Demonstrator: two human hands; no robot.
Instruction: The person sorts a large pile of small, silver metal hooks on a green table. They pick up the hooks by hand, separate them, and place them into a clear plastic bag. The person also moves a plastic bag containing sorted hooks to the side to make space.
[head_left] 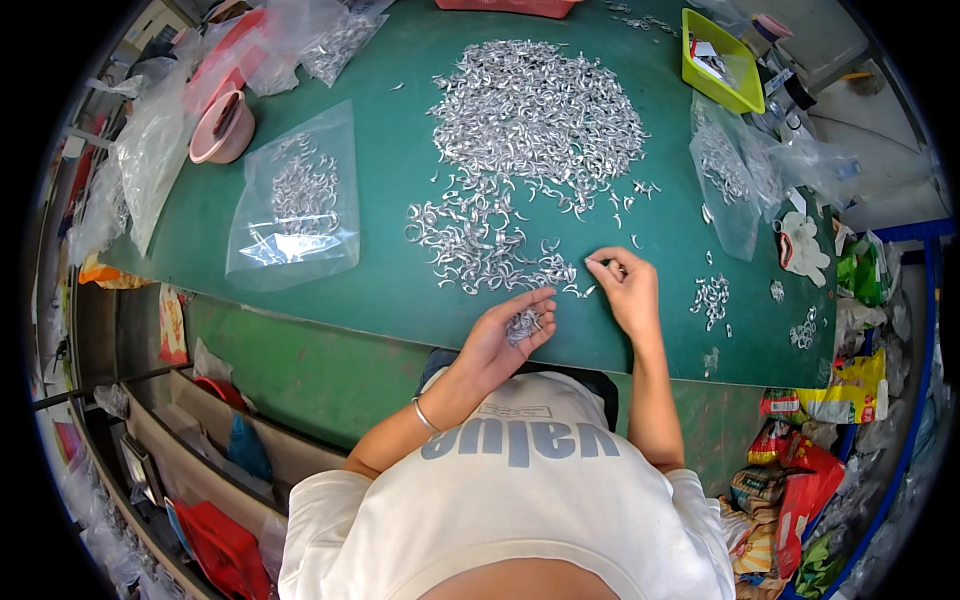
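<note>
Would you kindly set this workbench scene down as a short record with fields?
Table: green
Left hand: palm up, cupping small silver pieces
Right hand: thumb and finger close together beside the loose pieces; hold unclear
Main heap: curved silver pieces, beyond both hands
Clear bag: left of the heap, similar pieces inside
White glove: table's right side

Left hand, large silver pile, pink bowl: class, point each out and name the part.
Left hand point(494, 336), head view: palm.
Large silver pile point(537, 112), head view: middle.
Pink bowl point(221, 151), head view: wall.
</note>
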